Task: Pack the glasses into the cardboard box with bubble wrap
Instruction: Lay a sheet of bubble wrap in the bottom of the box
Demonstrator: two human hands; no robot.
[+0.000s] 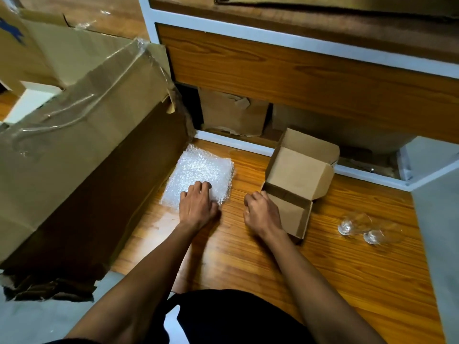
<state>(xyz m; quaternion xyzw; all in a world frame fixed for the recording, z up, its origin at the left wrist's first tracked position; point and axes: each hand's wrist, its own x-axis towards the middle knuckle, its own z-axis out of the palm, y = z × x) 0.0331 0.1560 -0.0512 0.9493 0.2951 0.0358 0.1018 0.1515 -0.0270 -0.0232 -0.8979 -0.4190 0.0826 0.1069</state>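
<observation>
A white sheet of bubble wrap (pixel 200 170) lies flat on the wooden floor. My left hand (pixel 197 204) rests on its near edge, fingers together and pressing down. A small open cardboard box (pixel 296 175) stands to the right, its lid flap raised at the back. My right hand (pixel 262 211) is curled at the box's near left corner, touching the front flap. Two clear glasses (pixel 355 223) (pixel 382 234) lie on their sides on the floor to the right of the box, close together.
A large worn cardboard box (pixel 82 150) with loose tape stands close on the left. A wooden bed frame (pixel 298 75) with white trim runs across the back, with cardboard boxes (pixel 232 114) under it. A grey wall corner (pixel 437 232) is on the right.
</observation>
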